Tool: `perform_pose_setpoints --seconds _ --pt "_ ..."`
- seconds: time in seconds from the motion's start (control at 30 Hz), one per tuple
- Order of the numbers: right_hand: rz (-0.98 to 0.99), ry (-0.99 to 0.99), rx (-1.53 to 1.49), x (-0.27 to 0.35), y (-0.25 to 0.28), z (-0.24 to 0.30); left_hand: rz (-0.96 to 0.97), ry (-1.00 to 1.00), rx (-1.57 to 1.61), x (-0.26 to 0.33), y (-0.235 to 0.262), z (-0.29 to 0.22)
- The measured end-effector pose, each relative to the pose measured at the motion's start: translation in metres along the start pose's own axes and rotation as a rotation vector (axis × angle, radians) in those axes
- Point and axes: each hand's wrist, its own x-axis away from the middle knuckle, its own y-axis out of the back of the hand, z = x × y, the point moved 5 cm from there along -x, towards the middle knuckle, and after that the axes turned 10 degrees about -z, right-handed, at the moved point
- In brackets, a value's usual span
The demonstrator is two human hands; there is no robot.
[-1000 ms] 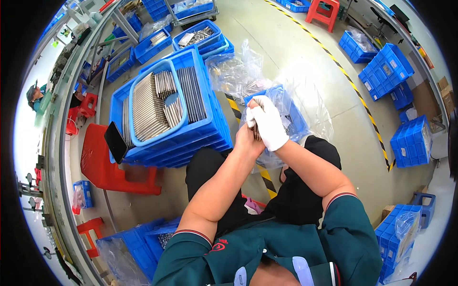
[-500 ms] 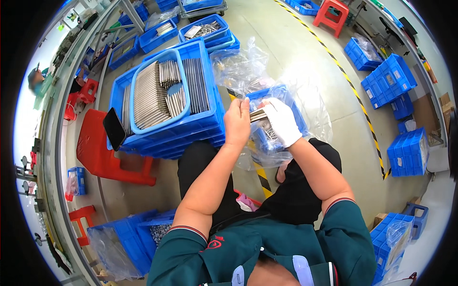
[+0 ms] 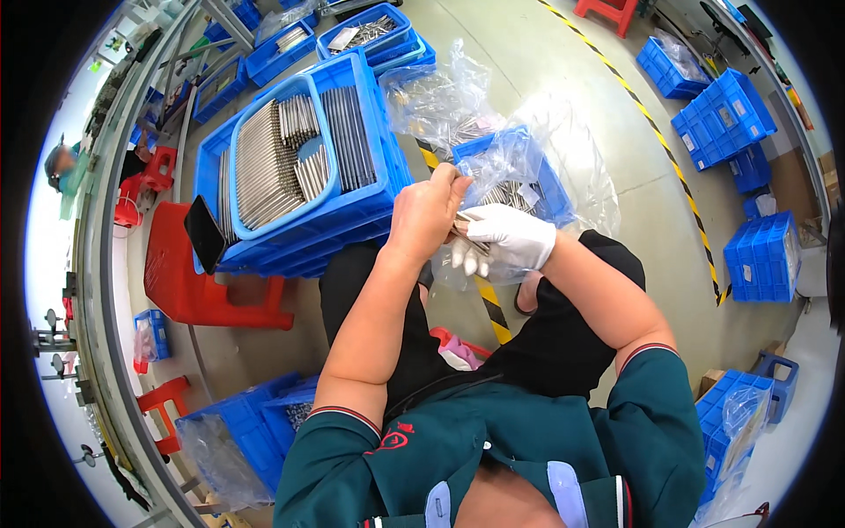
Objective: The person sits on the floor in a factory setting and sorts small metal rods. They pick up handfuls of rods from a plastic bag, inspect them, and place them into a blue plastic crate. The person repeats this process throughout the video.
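My right hand [image 3: 518, 239], in a white glove, is closed around a small bunch of slim metal rods [image 3: 476, 241]. My bare left hand [image 3: 425, 213] is closed against the same bunch from the other side, its fingertips partly hidden behind its back. Just beyond the hands stands a small blue bin [image 3: 553, 189] lined with clear plastic, with more loose metal rods [image 3: 510, 195] inside. To the left, a light-blue tray [image 3: 332, 145] packed with neat rows of silvery rods [image 3: 264, 172] rests on a stack of blue crates [image 3: 374, 207].
A dark phone-like slab [image 3: 207, 236] leans at the crate's left corner. Beside it stands a red stool [image 3: 167, 273]. Clear plastic sheeting [image 3: 581, 158] spreads around the small bin. Yellow-black tape [image 3: 647, 119] crosses the floor, and blue crates [image 3: 761, 260] stand at the right.
Both hands have come nearer my body with the rods, which now tilt downward in the gloved hand. More of the small bin's contents shows. The whole view has shifted slightly.
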Motion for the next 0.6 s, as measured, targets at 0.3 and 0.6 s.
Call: perform_pose_setpoints --seconds 0.3,0.6 --pt "-0.233 0.193 0.335 0.004 0.01 0.012 -0.324 0.102 0.407 -0.007 0.01 0.034" --pt "-0.436 0.364 0.495 0.022 0.026 0.041 0.07 0.552 1.135 0.005 -0.006 0.036"
